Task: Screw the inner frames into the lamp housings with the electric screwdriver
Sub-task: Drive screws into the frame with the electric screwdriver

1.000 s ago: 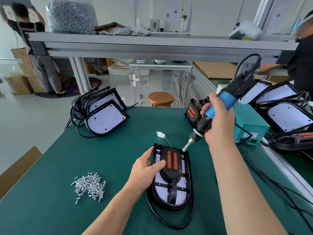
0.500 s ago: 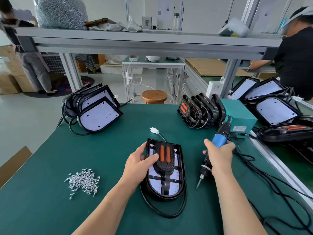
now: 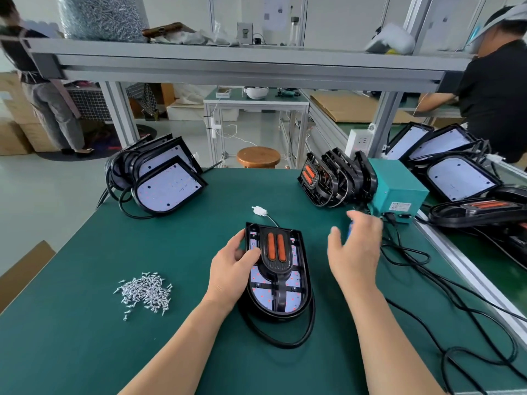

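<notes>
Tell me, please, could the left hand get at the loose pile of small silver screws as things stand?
Probably yes: bare green mat lies between the left hand and the screws, though it grips the black lamp housing.

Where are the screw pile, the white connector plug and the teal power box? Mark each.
screw pile (image 3: 146, 292), head view, middle of the heap
white connector plug (image 3: 259, 210), head view, plug body
teal power box (image 3: 397, 185), head view, top face

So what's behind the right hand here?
A sliver of blue shows past the right hand, probably the electric screwdriver's grip. The hand covers the rest, so whether the tool lies on the green mat can't be seen.
</notes>
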Motion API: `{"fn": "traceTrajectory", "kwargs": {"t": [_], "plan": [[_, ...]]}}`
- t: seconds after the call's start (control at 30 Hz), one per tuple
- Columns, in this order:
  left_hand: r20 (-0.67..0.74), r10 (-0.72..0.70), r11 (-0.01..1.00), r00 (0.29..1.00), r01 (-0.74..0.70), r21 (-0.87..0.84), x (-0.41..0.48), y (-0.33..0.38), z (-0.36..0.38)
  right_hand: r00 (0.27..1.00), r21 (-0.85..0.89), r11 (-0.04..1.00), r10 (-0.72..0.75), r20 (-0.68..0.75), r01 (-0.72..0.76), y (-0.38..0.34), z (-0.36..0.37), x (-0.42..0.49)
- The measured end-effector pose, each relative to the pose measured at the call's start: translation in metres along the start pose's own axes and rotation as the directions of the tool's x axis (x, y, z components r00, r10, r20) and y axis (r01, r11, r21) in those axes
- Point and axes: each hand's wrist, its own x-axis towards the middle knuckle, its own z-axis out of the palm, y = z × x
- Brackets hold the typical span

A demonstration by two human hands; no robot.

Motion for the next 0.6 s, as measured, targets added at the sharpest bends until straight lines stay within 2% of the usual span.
{"fn": "traceTrajectory", "kwargs": {"t": [0.1, 0.2, 0.27, 0.37, 0.47, 0.6], "plan": [[-0.029, 0.009, 1.000, 1.000, -0.009, 0.001, -0.001, 0.000, 0.000, 0.975, 0.032, 0.998, -0.063, 0.213, 0.057, -0.017, 0.004, -0.026], [-0.052, 0.008, 1.000, 0.999, -0.008, -0.004, -0.001, 0.001, 0.001, 0.909, -0.147, 0.989, 0.067, 0.411, -0.006, -0.021, 0.005, -0.035], [-0.078, 0.000, 1.000, 0.997, 0.000, 0.004, -0.001, 0.001, 0.000, 0.854, -0.186, 0.981, 0.141, 0.500, -0.053, -0.025, 0.003, -0.032], [-0.074, 0.001, 1.000, 0.997, 0.000, 0.023, 0.000, 0.000, -0.003, 0.741, -0.080, 0.968, 0.235, 0.630, -0.239, -0.029, 0.002, -0.028], [-0.066, 0.015, 0.998, 0.998, -0.011, 0.059, -0.002, 0.001, -0.002, 0.688, 0.030, 0.907, 0.296, 0.663, -0.420, -0.024, 0.000, -0.025], [-0.059, 0.052, 0.994, 0.997, -0.046, 0.095, -0.002, 0.002, -0.001, 0.615, 0.153, 0.805, 0.299, 0.729, -0.573, -0.023, 0.000, -0.024]]}}
